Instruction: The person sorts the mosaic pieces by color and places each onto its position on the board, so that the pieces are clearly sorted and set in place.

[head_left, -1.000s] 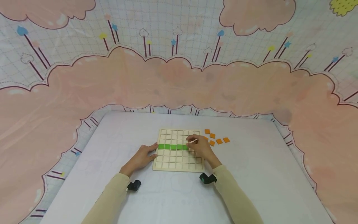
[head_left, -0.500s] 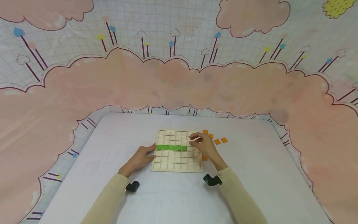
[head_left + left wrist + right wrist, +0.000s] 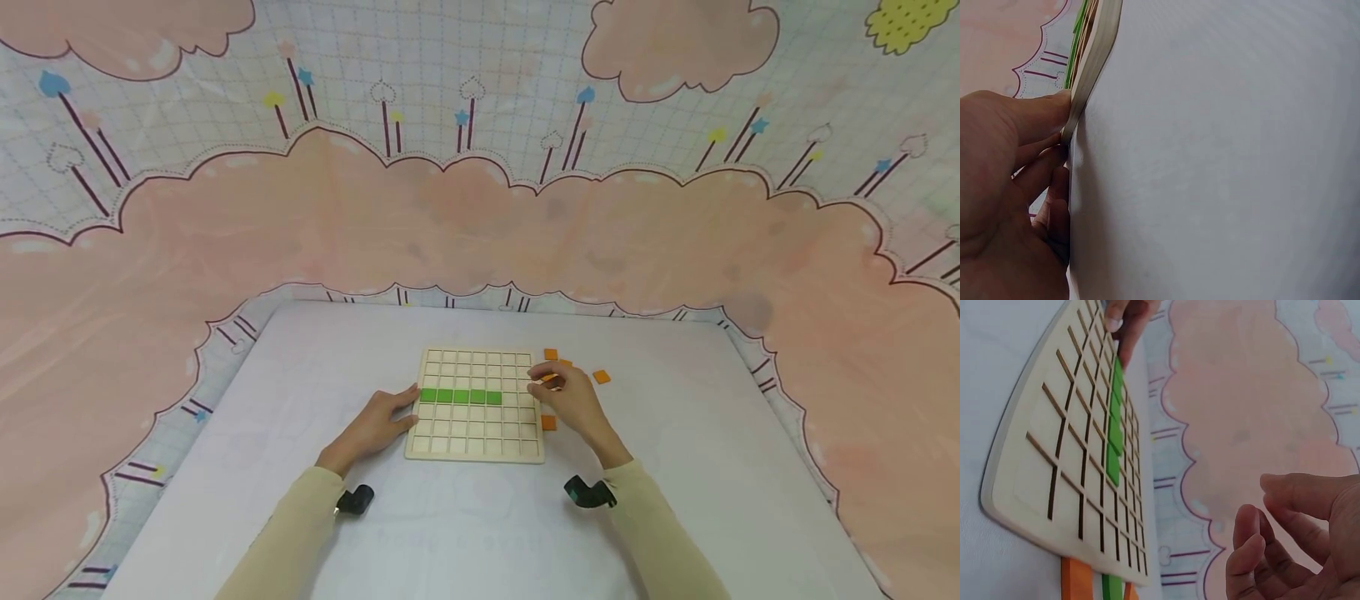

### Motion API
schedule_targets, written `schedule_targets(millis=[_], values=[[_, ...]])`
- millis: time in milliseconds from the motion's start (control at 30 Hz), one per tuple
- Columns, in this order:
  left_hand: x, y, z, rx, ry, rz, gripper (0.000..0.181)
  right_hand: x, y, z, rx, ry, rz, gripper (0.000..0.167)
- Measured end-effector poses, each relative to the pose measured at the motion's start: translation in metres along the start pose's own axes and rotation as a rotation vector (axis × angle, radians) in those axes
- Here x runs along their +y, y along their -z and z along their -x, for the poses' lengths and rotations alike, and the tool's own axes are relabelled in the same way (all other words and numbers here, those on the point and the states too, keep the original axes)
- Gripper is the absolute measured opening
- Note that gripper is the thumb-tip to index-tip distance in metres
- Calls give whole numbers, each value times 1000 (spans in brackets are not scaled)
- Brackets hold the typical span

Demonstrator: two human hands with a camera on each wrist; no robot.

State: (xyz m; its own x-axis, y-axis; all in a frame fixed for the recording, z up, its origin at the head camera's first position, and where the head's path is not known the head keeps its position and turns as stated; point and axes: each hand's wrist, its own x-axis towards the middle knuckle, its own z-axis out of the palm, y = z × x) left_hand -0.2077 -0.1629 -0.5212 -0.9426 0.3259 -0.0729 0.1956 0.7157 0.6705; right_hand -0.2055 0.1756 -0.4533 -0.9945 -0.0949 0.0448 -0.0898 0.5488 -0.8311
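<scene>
A pale wooden grid board (image 3: 474, 452) lies flat, with several green tiles (image 3: 461, 396) side by side in one row from its left edge. My left hand (image 3: 372, 426) touches that edge with extended fingers and thumb; the left wrist view shows the fingertips against the board's side (image 3: 1094, 59). Over the right edge is my right hand (image 3: 576, 406), its thumb and fingers bent but apart. In the right wrist view no tile shows between the right hand's (image 3: 1310, 537) fingers.
Orange tiles (image 3: 602, 377) lie scattered right of the board, partly behind the right hand; another (image 3: 549, 422) sits by its right edge. A green tile (image 3: 1112, 586) shows beside the board in the right wrist view. Patterned cloth (image 3: 480, 225) rises behind the white table.
My right hand has moved right, from over the green row to the board's right edge. The left hand stays at the left edge, and the green row looks unchanged.
</scene>
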Motion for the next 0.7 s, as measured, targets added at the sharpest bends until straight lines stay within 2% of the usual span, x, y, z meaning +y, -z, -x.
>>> schedule_targets(millis=[233, 700], values=[[2, 1, 0, -3, 13, 3, 57, 21, 10, 1, 33, -48, -16, 24], [5, 1, 2, -2, 26, 2, 56, 56, 16, -1, 47, -96, 56, 24]])
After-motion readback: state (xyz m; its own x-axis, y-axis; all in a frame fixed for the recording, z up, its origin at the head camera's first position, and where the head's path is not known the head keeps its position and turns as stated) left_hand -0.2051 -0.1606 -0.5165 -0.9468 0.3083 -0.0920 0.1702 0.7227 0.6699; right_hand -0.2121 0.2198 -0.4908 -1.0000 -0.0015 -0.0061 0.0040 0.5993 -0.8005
